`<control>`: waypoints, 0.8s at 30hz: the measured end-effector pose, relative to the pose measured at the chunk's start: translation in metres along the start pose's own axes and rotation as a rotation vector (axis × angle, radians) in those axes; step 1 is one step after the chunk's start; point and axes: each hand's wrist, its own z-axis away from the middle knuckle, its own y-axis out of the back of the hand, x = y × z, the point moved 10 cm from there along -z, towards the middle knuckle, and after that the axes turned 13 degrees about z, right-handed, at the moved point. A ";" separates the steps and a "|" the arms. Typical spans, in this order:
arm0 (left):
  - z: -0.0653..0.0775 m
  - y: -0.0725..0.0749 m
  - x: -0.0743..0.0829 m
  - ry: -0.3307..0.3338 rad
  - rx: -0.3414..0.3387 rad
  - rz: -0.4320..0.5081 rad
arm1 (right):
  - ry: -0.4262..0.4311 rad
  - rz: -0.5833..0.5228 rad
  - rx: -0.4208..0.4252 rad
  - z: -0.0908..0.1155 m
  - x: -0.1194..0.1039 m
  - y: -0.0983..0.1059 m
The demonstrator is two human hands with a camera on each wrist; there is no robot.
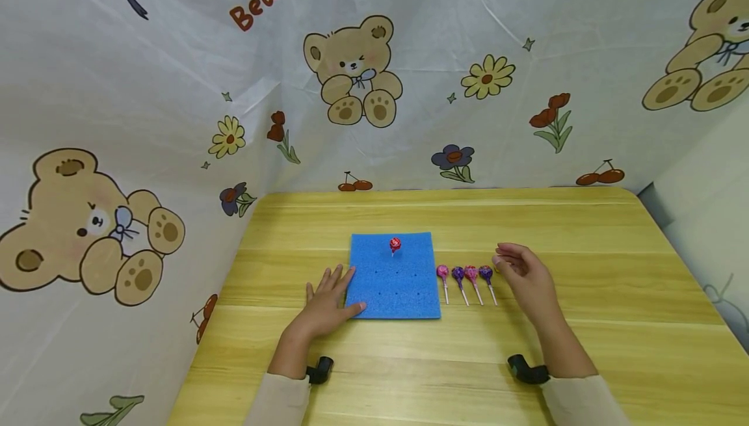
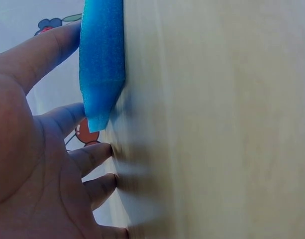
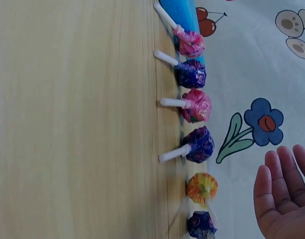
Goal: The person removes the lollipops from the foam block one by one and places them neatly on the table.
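My left hand (image 1: 326, 307) lies spread at the left edge of a blue foam board (image 1: 407, 283), its thumb on the board and, in the left wrist view, other fingertips down at the table. A red lollipop (image 1: 395, 244) stands in the board near its far edge. To the right of the board, a row of wrapped lollipops includes a pink one (image 1: 443, 272) and a purple one (image 1: 486, 273). My right hand (image 1: 529, 283) hovers at the row's right end, fingers loosely bent and holding nothing. The right wrist view shows a yellow-orange lollipop (image 3: 202, 188) and another purple lollipop (image 3: 201, 224), mostly hidden by the hand in the head view.
Rows of small holes mark the foam board. Everything lies on a wood-grain table (image 1: 421, 367). A white cloth (image 1: 421, 10) printed with bears and flowers hangs behind it and on the left.
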 end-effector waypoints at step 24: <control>0.000 0.001 0.001 -0.005 0.008 -0.001 | 0.047 -0.022 -0.133 0.002 -0.028 -0.054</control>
